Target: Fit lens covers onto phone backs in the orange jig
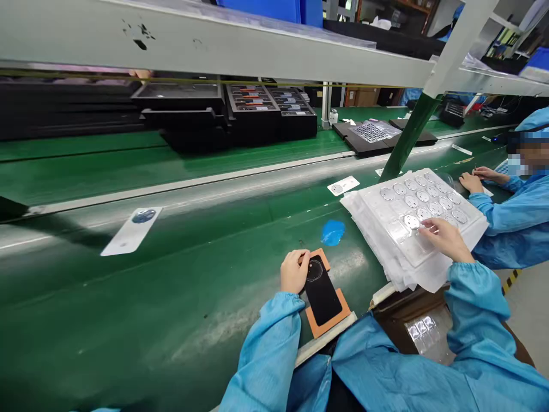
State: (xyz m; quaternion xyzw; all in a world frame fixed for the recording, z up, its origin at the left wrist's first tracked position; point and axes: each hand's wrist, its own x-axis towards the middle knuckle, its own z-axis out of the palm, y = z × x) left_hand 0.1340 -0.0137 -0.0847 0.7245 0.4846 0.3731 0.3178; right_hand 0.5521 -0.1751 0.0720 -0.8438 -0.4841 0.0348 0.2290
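A black phone-shaped panel with a circular outline near its upper end lies in an orange holder. My left hand is closed at the upper left edge of the panel and holder, with its fingers curled. A clear plastic tray holds several round, pale discs in rows. Over this tray, my right hand has thumb and fingers brought together at the edge of one round disc. The fingertips partly hide the contact there.
White sheets lie beneath the tray. White cards and a blue scrap are on the green bench. A slanted post rises behind the tray. Black trays stand beyond; at right, a co-worker's hands are busy.
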